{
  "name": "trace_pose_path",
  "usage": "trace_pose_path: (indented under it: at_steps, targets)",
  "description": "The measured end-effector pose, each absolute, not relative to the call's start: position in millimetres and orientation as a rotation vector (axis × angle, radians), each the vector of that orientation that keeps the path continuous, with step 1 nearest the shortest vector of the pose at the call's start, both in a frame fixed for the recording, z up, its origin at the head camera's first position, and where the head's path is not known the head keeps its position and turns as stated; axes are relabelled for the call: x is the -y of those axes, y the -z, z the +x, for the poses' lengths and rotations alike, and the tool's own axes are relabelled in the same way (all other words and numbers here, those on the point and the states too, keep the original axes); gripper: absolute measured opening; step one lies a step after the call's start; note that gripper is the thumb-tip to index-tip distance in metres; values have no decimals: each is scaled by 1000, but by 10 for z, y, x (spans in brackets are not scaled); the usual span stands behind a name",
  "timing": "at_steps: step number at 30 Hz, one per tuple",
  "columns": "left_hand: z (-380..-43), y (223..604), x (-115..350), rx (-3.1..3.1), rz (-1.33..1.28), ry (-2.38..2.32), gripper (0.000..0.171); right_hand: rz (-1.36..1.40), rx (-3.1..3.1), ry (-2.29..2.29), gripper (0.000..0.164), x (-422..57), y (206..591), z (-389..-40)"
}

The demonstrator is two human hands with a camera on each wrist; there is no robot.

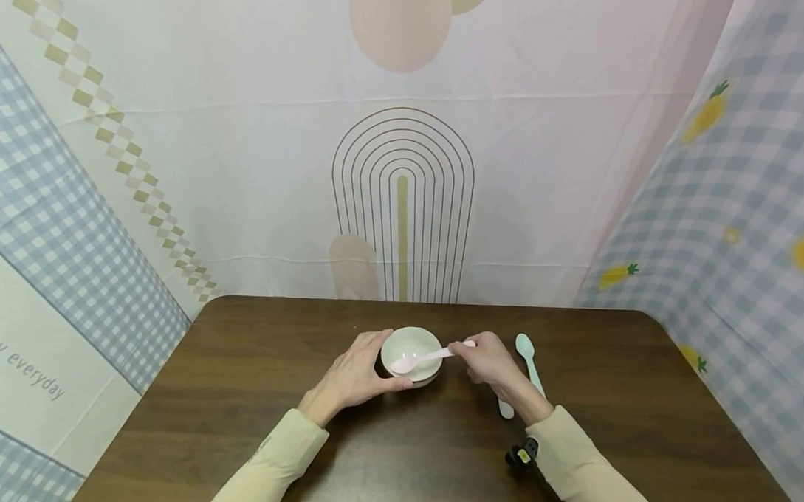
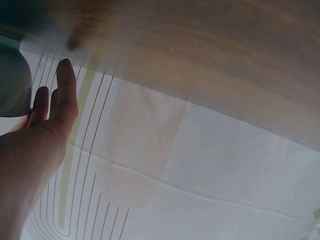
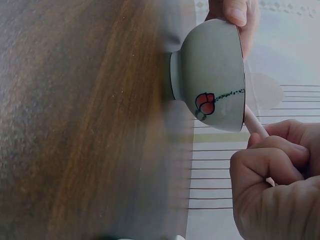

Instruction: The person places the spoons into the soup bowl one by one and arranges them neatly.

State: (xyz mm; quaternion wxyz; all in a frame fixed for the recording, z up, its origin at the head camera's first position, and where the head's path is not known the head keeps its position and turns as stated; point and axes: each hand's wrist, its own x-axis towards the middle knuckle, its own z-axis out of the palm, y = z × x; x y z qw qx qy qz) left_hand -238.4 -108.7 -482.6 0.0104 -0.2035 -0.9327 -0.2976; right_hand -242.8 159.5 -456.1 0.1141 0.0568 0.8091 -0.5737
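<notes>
A small pale bowl [image 1: 405, 341] stands on the wooden table. Its outer wall [image 3: 215, 65] carries a red motif with green dots. My left hand [image 1: 358, 372] holds the bowl from the left, thumb at the near side of the rim and fingers at the far side. Between the thumb and curled fingers of my right hand [image 1: 488, 360] is the handle of a pale pink spoon [image 1: 435, 355]. The spoon's head lies inside the bowl, tilted down to the left. In the left wrist view the bowl [image 2: 12, 80] shows only partly beside the fingers.
A mint-green spoon [image 1: 525, 347] lies right of the right hand, its lower end behind the forearm. A whitish rounded end [image 1: 506, 409] of another item shows under the right wrist. The table's far edge [image 1: 417, 304] meets a patterned cloth.
</notes>
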Motion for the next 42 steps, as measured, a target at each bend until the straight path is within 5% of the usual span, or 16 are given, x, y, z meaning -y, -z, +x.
trace_pose_path:
  at_steps: [13,24,42]
  targets:
    - [-2372,4805,1088,2917,-640,937,105,162,-2344,1726,51,-1611,4576,-2424]
    - [-2373,4808,1086,2930,-623,935,105,171,-2347,1701,34,-1639,4587,-2414]
    - [-2370,4800,1093,2938,-620,923,104,174,-2357,1707,31,-1629,4606,-2429]
